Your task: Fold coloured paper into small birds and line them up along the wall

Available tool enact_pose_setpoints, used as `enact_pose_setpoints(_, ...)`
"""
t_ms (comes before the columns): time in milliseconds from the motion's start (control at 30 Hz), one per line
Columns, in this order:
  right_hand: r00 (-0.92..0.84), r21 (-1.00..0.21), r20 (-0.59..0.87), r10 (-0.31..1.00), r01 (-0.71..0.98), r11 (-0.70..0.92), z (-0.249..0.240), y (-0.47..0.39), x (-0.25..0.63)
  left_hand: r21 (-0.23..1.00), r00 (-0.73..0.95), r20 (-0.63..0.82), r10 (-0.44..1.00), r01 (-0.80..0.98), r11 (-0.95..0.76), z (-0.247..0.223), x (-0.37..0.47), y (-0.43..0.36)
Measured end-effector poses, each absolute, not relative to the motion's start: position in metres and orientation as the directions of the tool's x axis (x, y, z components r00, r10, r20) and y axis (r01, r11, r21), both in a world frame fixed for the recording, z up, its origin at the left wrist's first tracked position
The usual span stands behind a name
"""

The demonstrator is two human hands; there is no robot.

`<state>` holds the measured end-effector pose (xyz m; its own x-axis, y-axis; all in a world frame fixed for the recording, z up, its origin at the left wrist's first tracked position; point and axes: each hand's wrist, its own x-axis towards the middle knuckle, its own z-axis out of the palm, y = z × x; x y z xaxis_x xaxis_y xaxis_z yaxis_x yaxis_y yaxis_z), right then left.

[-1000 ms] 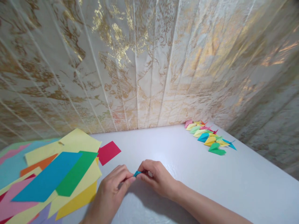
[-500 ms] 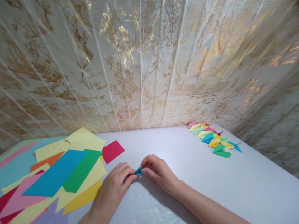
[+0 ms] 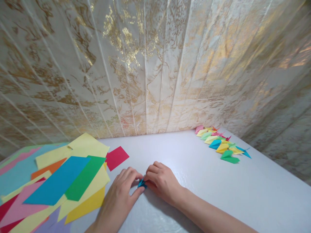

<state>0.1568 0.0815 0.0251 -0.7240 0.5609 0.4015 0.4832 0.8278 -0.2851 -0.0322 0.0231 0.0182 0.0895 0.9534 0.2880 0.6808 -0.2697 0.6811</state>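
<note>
Between my hands, just above the white table, is a small folded piece of blue paper (image 3: 141, 183). My left hand (image 3: 123, 191) has its thumb and forefinger around the piece, one at the near side and one at the far side. From the right, my right hand (image 3: 163, 181) pinches the edge of the same piece, its fingers curled together. The paper's right end is hidden behind those fingers, so its full shape cannot be made out. A red paper square (image 3: 117, 158) lies on the table beyond my left hand.
Overlapping coloured paper sheets cover the left side, with a blue sheet (image 3: 58, 181) and a green sheet (image 3: 85, 178) on top. At the back right, several folded paper cranes stand in a row, a green one (image 3: 228, 157) nearest. A patterned curtain (image 3: 145, 81) hangs behind the table (image 3: 218, 194).
My left thumb and forefinger have spread wider around the blue paper. My right fingers have closed in over its right side, and the piece has turned and shifted slightly nearer.
</note>
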Motion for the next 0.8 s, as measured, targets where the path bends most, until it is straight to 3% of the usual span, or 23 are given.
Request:
enact_pose_setpoints(133,-0.693,-0.353,0.426,0.581,0.464,0.812,0.026,0.081,0.158,0.700,0.088,0.325,0.941,0.647,-0.302,0.025,-0.032,0.024)
enact_pose_setpoints(300,-0.549,-0.735,0.377,0.746,0.312,0.602,0.027,0.081,0.162,0.770,0.043,0.327,0.944,0.566,-0.293,0.029,-0.035,0.027)
enact_pose_setpoints(400,-0.457,-0.877,0.271,0.847,0.246,0.413,0.026,0.079,0.161,0.816,-0.001,0.329,0.944,0.504,-0.283,0.030,-0.036,0.028)
enact_pose_setpoints(800,-0.429,-0.926,0.283,0.858,0.110,0.360,0.029,0.077,0.158,0.910,-0.138,0.301,0.943,0.337,-0.241,0.033,-0.033,0.029)
